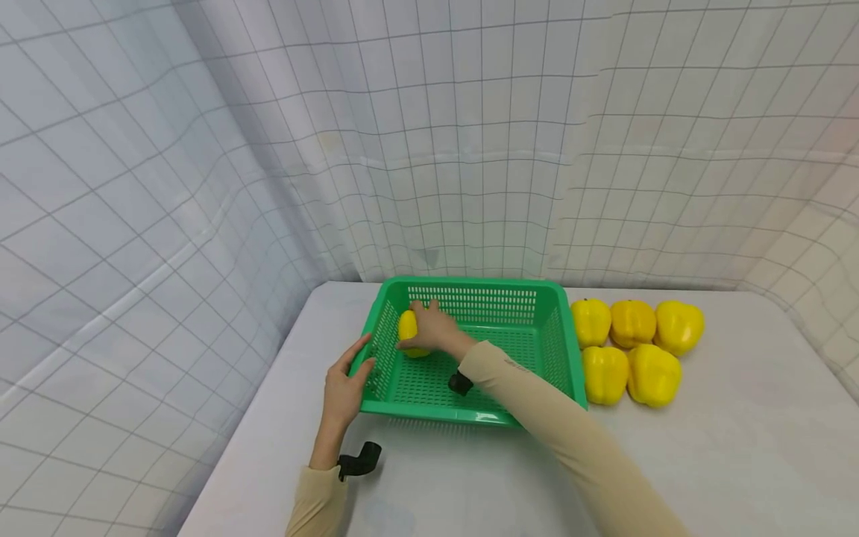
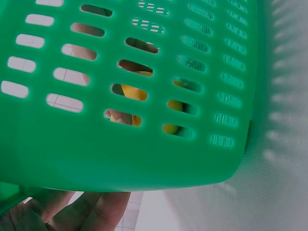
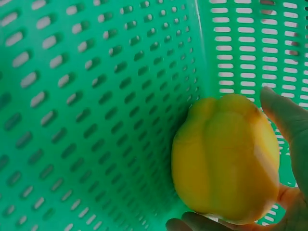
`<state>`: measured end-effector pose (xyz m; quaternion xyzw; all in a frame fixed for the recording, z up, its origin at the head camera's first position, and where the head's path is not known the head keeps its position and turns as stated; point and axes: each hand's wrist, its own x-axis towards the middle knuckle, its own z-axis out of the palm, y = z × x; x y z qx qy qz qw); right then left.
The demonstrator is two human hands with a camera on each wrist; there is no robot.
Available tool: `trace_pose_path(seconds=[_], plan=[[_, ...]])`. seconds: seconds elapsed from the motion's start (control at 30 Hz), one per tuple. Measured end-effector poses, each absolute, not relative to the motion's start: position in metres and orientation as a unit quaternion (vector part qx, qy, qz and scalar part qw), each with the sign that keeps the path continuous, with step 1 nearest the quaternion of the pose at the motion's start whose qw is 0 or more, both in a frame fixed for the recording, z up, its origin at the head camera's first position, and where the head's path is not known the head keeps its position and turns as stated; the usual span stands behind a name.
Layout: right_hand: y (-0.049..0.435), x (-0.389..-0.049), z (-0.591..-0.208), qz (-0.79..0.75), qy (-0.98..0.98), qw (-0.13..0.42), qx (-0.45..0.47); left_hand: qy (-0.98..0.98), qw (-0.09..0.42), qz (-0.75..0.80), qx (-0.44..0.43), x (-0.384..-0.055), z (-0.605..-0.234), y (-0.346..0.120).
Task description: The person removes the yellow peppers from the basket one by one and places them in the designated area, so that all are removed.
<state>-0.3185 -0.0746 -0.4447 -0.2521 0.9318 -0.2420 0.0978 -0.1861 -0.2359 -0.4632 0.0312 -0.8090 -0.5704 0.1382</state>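
A green plastic basket (image 1: 470, 418) with slotted walls sits on the white table. Inside its left end, my right hand (image 1: 435, 328) holds a yellow bell pepper (image 1: 407, 325), with fingers and thumb around it. The right wrist view shows this bell pepper (image 3: 224, 159) low beside the slotted walls, thumb on one side and fingers beneath. My left hand (image 1: 344, 388) grips the basket's left rim. In the left wrist view, the fingers (image 2: 103, 211) of that hand show at the rim, partly hidden by the basket wall (image 2: 120, 159); yellow is visible through the slots.
Several more yellow bell peppers (image 1: 605, 375) stand grouped on the table just right of the basket. White gridded sheeting (image 1: 463, 149) hangs behind and along both sides. Black wrist cameras (image 1: 362, 459) are worn on the arms.
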Motion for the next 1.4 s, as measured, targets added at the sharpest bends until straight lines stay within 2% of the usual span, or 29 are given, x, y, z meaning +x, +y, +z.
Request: trace_pose_path(seconds=[0.33,0.63,1.0,1.4], plan=[[-0.063,-0.315,-0.448,-0.284,0.917,0.107,-0.260,-0.820,0.126,-0.557,0.038,-0.174,-0.433,-0.220],[-0.047,-0.311,-0.443,-0.275,0.911,0.133,-0.278,-0.814,0.132,-0.563,0.044,-0.187,-0.462,-0.236],[-0.023,-0.308,-0.437,-0.243,0.907,0.150,-0.311,-0.815,0.137,-0.563,0.034,-0.187,-0.465,-0.236],[-0.005,-0.307,-0.434,-0.231,0.906,0.193,-0.299,-0.820,0.125,-0.557,0.041,-0.172,-0.432,-0.221]])
